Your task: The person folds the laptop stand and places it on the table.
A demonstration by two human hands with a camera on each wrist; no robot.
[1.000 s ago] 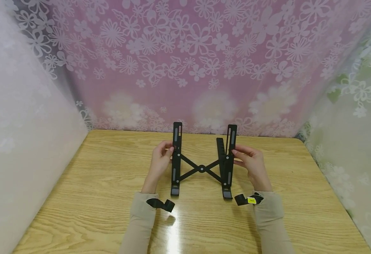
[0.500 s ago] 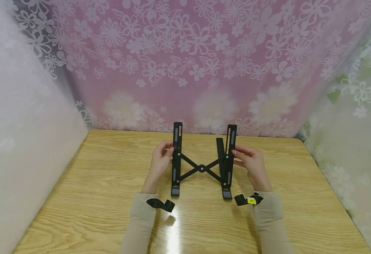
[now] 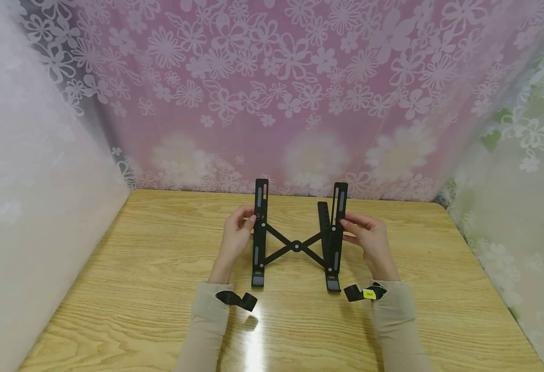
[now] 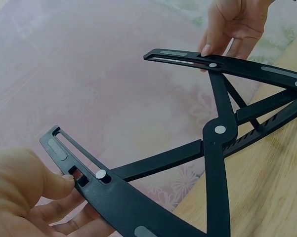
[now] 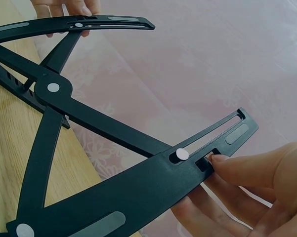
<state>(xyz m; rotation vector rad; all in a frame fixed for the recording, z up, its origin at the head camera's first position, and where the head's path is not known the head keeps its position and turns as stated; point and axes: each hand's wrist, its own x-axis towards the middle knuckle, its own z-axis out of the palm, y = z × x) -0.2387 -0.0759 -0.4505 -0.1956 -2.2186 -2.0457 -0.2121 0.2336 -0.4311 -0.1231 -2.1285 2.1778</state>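
A black folding laptop stand [image 3: 296, 246] stands on the table, its crossed bars spread between two slotted side arms. Grey pads line the arms, and silver rivets mark the joints. My left hand [image 3: 236, 232] pinches the left side arm [image 4: 123, 202], thumb at a small square cutout beside the slot and fingers underneath. On the other side my right hand [image 3: 368, 237] grips the right side arm [image 5: 153, 182] the same way, its thumb on the matching cutout. A notched base bar [image 3: 323, 217] shows under the right arm; the left one is mostly hidden.
The wooden table [image 3: 160, 310] extends around the stand. A pink floral curtain [image 3: 276, 103] hangs along its back edge, with pale curtains at the left and right sides. Each wrist wears a black strap [image 3: 227, 297] with a small camera.
The rivet on the left arm has slid slightly up its slot and the bars' centre has risen a little. Both hands keep their hold in nearly the same places.
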